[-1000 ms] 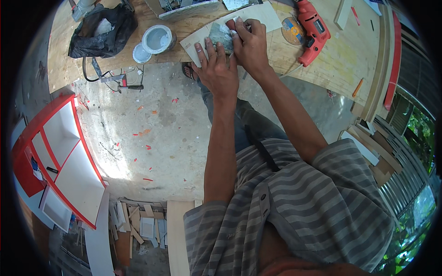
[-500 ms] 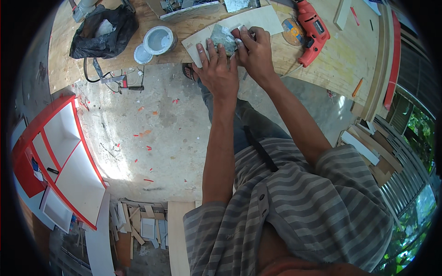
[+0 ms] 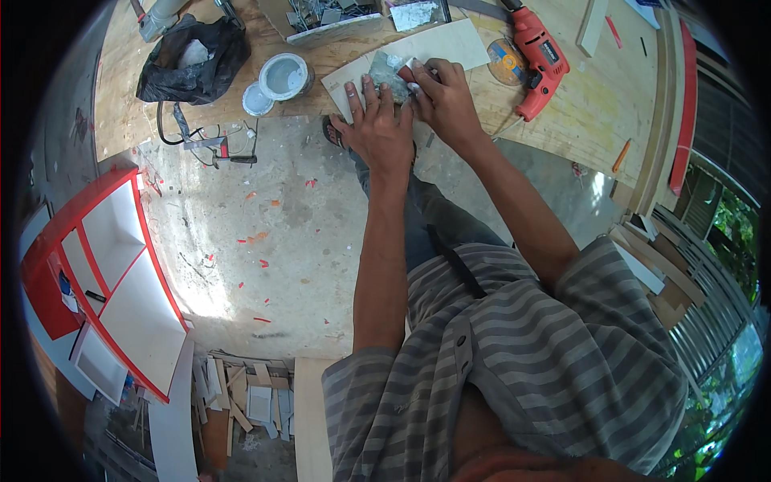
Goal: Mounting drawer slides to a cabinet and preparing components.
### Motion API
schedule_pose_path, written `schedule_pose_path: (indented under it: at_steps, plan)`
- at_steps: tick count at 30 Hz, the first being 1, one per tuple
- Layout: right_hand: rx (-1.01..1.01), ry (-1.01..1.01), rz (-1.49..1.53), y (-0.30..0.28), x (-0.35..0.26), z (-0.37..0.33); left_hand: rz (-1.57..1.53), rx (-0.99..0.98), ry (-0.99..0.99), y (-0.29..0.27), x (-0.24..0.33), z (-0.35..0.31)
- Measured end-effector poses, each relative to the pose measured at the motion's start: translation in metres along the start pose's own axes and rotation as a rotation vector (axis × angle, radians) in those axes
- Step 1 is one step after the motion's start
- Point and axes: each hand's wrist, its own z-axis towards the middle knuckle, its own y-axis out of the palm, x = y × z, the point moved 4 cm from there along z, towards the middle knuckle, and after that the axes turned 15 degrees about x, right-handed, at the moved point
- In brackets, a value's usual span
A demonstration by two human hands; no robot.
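A pale flat board [image 3: 454, 48] lies on the wooden workbench near its front edge. On it rests a grey-green, irregular flat piece [image 3: 382, 67] with a whitish smear. My left hand [image 3: 379, 132] lies over the near part of this piece, fingers stretched out and spread. Beside it, my right hand [image 3: 446, 98] is closed in a pinch on a small reddish-brown piece [image 3: 405, 74], held at the smear. White residue marks the fingers of both hands. My right fingers partly cover the small piece, so its exact kind cannot be made out.
Left of the board stand an open tub of pale paste [image 3: 284, 75], its lid [image 3: 258, 100] and a black plastic bag [image 3: 193, 63]. A hardware box [image 3: 337, 34] sits behind. Rightward lie a disc [image 3: 507, 63], red drill [image 3: 540, 60] and orange pencil [image 3: 621, 156]. A red-white cabinet [image 3: 132, 277] stands left.
The whole view has shifted slightly, so the bench items on the left appear lower and farther right. Both hands keep their places on the piece, my right still pinching.
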Motion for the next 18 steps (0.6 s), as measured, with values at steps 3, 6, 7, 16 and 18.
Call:
schedule_pose_path:
  at_steps: [3,6,7,16,18]
  plan:
    - [-0.041,0.161,-0.067,-0.056,0.032,-0.033,-0.008,0.086,0.087,-0.024,0.008,0.015]
    - [0.069,0.33,-0.065,-0.093,0.053,-0.032,-0.319,0.078,-0.057,-0.035,0.004,0.027]
    - [0.075,0.334,-0.071,-0.098,0.052,-0.026,-0.325,0.075,-0.05,-0.041,0.014,0.032]
    - [-0.04,0.018,0.097,-0.025,0.008,0.004,-0.036,0.108,-0.416,-0.014,0.0,0.028]
    - [0.044,-0.019,0.072,-0.014,0.004,-0.004,-0.069,0.073,0.024,-0.002,-0.002,0.019]
